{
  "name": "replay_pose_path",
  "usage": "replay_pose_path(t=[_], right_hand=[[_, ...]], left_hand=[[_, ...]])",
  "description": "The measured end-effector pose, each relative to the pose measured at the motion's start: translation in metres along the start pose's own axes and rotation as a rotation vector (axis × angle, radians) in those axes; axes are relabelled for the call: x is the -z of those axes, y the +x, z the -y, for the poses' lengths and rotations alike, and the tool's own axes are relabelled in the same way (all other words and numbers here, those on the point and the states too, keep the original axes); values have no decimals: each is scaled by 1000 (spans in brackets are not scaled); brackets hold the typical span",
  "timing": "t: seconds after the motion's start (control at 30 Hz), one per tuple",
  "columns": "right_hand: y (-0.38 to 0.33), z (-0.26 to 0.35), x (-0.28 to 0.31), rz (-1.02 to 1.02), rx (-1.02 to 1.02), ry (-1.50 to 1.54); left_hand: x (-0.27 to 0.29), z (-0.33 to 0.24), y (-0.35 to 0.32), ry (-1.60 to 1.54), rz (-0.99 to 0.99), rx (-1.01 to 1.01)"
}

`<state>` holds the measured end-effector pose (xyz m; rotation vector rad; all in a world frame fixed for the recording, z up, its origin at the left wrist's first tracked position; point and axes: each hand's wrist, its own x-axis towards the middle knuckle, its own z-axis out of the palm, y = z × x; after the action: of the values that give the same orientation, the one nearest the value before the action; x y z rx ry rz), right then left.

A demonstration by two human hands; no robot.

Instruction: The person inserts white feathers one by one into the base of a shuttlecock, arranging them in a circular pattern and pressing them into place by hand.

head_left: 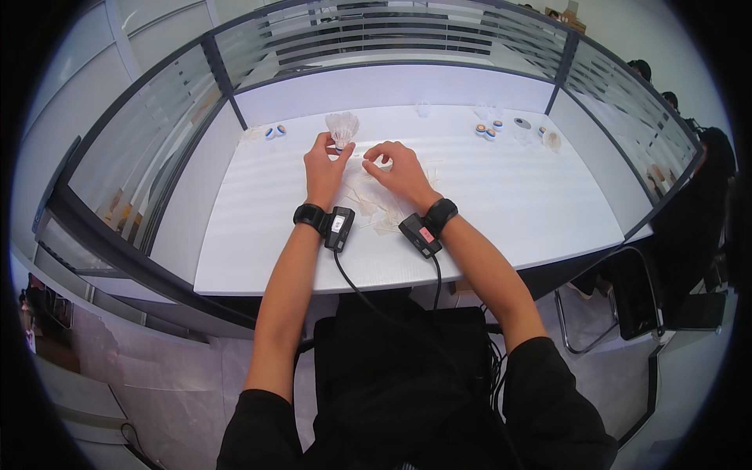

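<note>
My left hand (322,166) is closed around the lower end of a white feather shuttlecock (342,125). Its feathers point up and away, and the fingers cover most of its base. Just to the right, my right hand (401,169) is bent into a pinch, thumb and index finger almost meeting. A tiny pale bit (356,154) shows near those fingertips, too small to name. Loose pale feathers (376,207) lie scattered on the white table (266,235) below and between my hands. Each wrist wears a black strap with a small cabled box.
Two shuttlecock bases (276,131) lie at the back left, and several more (489,131) at the back right. Nearby are a grey disc (522,123) and another shuttlecock (551,142). Clear plastic pieces (423,109) stand at the back. Partition panels (392,88) enclose the table; a chair (627,294) is at right.
</note>
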<state>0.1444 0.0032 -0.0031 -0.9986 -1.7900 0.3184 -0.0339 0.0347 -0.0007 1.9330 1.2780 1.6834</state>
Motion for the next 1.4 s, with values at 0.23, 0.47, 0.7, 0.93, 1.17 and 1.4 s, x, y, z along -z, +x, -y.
replay_pose_path(t=[0.23, 0.47, 0.7, 0.93, 1.17, 1.4], right_hand=[[-11, -12, -3, 165, -1, -298], [-7, -11, 1, 242, -60, -260], [-5, -9, -2, 143, -6, -286], [0, -8, 0, 105, -7, -141], [-1, -8, -4, -55, 74, -85], [-1, 4, 0, 35, 10, 39]], left_hand=[[1, -3, -4, 29, 52, 68], [-1, -2, -4, -1, 145, 62], [0, -1, -4, 8, 157, 61], [0, -1, -4, 22, 118, 54], [0, -1, -4, -1, 151, 71], [2, 5, -5, 16, 147, 47]])
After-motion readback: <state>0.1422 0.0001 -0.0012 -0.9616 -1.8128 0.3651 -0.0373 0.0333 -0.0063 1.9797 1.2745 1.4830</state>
